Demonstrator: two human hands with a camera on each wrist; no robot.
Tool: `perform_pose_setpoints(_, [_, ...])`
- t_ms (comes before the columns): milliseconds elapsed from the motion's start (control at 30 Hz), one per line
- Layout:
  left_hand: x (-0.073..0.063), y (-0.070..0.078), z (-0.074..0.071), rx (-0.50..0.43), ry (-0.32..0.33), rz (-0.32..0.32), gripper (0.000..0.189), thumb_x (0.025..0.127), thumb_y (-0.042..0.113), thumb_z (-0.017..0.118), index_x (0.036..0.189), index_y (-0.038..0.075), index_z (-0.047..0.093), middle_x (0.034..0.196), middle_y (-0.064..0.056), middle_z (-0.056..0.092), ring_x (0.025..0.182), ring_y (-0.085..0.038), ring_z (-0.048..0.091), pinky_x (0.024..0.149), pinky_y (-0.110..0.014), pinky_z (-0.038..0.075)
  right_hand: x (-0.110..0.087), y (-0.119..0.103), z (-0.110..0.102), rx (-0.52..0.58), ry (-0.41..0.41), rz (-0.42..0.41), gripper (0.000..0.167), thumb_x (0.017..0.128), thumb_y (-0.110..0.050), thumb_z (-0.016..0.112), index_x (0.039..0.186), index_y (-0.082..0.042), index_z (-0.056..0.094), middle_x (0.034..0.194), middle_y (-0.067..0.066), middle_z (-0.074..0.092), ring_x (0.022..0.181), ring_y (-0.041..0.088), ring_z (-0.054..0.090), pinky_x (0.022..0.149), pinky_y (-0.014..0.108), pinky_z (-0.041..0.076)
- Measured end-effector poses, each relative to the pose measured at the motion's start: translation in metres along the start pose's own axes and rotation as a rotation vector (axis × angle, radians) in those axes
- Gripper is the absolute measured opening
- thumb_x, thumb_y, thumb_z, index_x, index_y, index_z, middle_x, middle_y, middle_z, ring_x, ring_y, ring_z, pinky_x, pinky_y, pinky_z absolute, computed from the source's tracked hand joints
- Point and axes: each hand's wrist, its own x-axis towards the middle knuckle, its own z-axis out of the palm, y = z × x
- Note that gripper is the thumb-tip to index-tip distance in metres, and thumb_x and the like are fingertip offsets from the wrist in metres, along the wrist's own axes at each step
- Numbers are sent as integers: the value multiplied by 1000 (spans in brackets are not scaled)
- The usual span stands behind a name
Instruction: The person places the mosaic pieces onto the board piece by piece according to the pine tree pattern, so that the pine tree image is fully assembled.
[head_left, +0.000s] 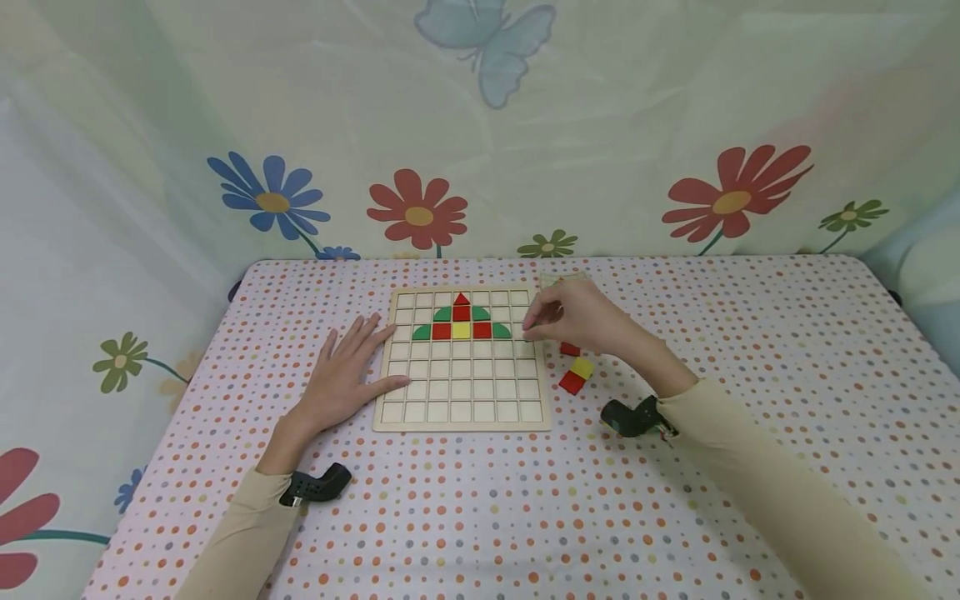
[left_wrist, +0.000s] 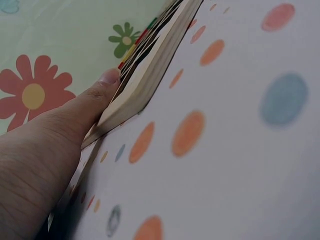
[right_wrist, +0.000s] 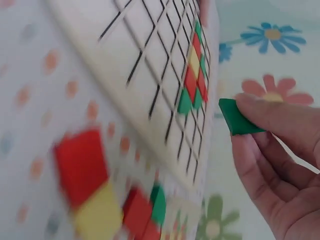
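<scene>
A wooden grid board (head_left: 450, 413) lies on the table, with red, yellow and green tiles set in its upper rows. At the top of that pattern is a red triangle tile (head_left: 462, 298), with a yellow square tile (head_left: 461, 330) two rows lower. My left hand (head_left: 345, 375) lies spread at the board's left side, its thumb touching the rim. Above the board's right edge, my right hand (head_left: 573, 315) pinches a green tile (right_wrist: 239, 118) between thumb and fingers. The head view hides this tile behind the fingers.
Right of the board lie loose tiles: a red one (head_left: 572, 382), a yellow one (head_left: 582, 367) and another red one (head_left: 570, 349). A loose green tile (right_wrist: 158, 204) shows in the right wrist view. Behind my right hand is a partly hidden card (head_left: 562, 276).
</scene>
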Motion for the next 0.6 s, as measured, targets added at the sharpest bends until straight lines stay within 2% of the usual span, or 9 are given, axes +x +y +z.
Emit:
perform_pose_setpoints(100, [0, 0, 1, 1, 0, -1, 93, 93, 60, 70, 166, 17, 31, 175, -11, 15, 162, -32, 4, 128, -57, -6, 17, -9, 14, 44, -31, -35, 3, 88, -2, 83, 90, -2, 81, 91, 7, 79, 82, 19, 72, 77, 33, 60])
perform_pose_setpoints(267, [0, 0, 0, 7, 3, 3, 93, 93, 60, 70, 166, 17, 32, 175, -11, 16, 162, -33, 5, 128, -58, -5, 41, -20, 38, 97, -69, -105, 7, 90, 2, 80, 95, -2, 83, 96, 7, 78, 87, 20, 72, 81, 34, 60])
perform_pose_setpoints(400, [0, 0, 0, 9, 4, 3, 92, 93, 60, 70, 166, 18, 32, 175, -11, 16, 162, -33, 6, 128, -58, -5, 55, -27, 54, 100, -97, -173, 9, 91, 4, 78, 97, -2, 83, 96, 7, 76, 88, 19, 72, 81, 31, 60])
perform_pose_setpoints(600, [0, -1, 0, 6, 3, 6, 92, 94, 60, 69, 166, 20, 31, 175, -9, 15, 162, -31, 5, 128, -58, -5, 66, -30, 72, 63, -138, -204, 11, 92, 4, 76, 100, -1, 83, 97, 8, 79, 86, 17, 70, 78, 26, 57])
